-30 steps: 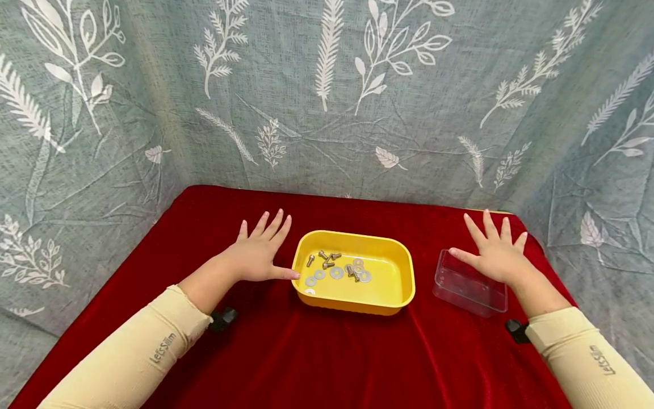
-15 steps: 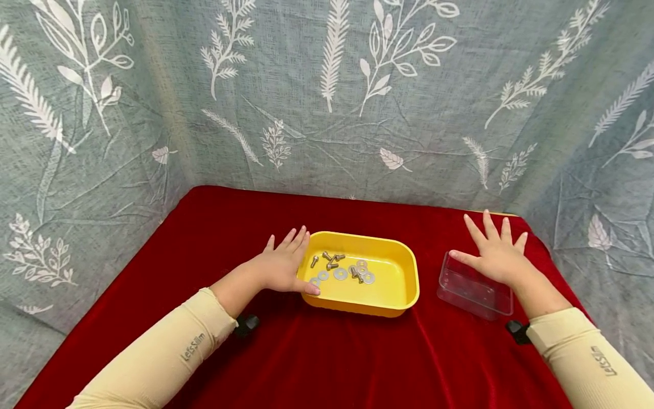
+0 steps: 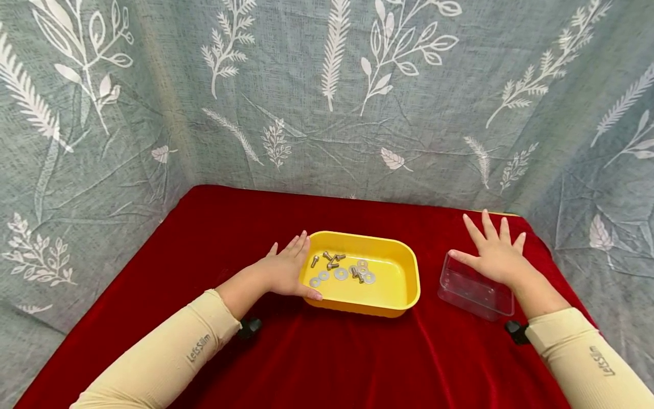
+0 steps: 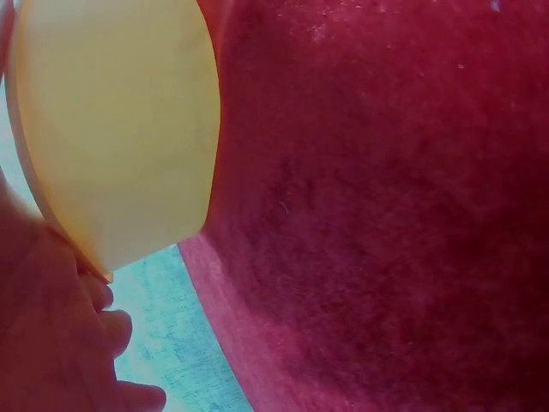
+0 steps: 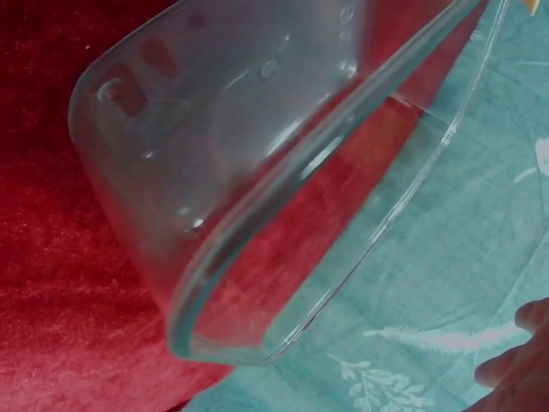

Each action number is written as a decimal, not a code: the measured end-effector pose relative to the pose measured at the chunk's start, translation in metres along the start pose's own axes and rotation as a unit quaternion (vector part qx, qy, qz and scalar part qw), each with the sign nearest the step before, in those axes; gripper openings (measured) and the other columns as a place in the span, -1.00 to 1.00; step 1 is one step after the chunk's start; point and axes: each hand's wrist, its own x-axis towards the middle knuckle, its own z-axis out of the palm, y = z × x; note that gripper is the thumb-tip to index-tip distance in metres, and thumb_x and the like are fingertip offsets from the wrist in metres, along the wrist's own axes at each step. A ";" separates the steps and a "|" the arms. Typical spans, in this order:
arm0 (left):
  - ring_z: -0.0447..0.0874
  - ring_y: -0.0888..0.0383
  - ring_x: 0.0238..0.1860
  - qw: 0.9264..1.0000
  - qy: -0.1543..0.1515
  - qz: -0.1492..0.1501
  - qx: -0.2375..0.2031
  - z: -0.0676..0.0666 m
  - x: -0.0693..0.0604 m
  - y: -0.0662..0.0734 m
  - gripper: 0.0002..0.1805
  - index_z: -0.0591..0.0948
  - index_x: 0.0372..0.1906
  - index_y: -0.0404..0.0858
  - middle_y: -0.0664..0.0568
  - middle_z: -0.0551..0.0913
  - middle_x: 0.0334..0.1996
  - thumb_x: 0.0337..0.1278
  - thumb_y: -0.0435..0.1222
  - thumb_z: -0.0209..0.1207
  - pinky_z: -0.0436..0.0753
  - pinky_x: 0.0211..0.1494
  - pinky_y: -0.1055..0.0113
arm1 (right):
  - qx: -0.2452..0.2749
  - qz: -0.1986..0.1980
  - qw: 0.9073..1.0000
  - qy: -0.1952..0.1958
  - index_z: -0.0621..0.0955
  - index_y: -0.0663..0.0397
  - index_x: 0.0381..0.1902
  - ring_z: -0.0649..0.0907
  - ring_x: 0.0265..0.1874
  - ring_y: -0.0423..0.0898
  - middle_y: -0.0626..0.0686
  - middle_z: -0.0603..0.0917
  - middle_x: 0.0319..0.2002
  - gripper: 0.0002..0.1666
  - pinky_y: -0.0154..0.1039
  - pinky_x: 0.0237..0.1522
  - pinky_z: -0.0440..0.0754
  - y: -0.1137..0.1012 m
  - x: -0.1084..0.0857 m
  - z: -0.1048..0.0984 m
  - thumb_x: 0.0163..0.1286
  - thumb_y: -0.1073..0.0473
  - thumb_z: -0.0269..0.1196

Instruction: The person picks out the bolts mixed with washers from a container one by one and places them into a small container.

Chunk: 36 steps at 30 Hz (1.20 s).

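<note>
A yellow bin (image 3: 393, 275) sits mid-table. Inside it, socket-head bolts (image 3: 314, 261) lie toward the left and centre among flat washers (image 3: 340, 274). My left hand (image 3: 286, 272) is at the bin's left end, fingers extended along the rim and thumb over the front left corner. In the left wrist view the bin's outer wall (image 4: 120, 129) stands close beside that hand (image 4: 51, 335). On the right, my right hand (image 3: 495, 258) is spread above the far side of a clear plastic box (image 3: 475, 292), holding nothing. The right wrist view shows the box (image 5: 214, 94) close up, fingertips (image 5: 506, 365) apart from it.
Red velvet cloth (image 3: 306, 363) covers the table. A grey-green curtain (image 3: 306, 153) with white leaf prints stands behind and along both sides. Small black wrist cameras (image 3: 249, 328) show under the sleeves.
My left hand has moved right onto the bin's left end, its fingers drawing closer together. The right hand stays spread above the clear box, and the bolts and washers keep their places.
</note>
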 end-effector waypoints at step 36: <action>-0.38 0.04 0.43 1.000 0.003 0.004 0.017 -0.001 -0.002 0.003 0.39 -0.31 0.41 -0.32 -0.09 -0.44 0.42 -0.34 0.49 0.02 -0.14 0.38 -0.04 | 0.091 -0.076 0.993 0.004 0.04 -0.14 0.44 -0.24 0.35 0.32 0.21 -0.12 0.43 -0.05 0.37 0.20 -0.19 -0.072 0.055 -0.030 0.22 -0.37 0.05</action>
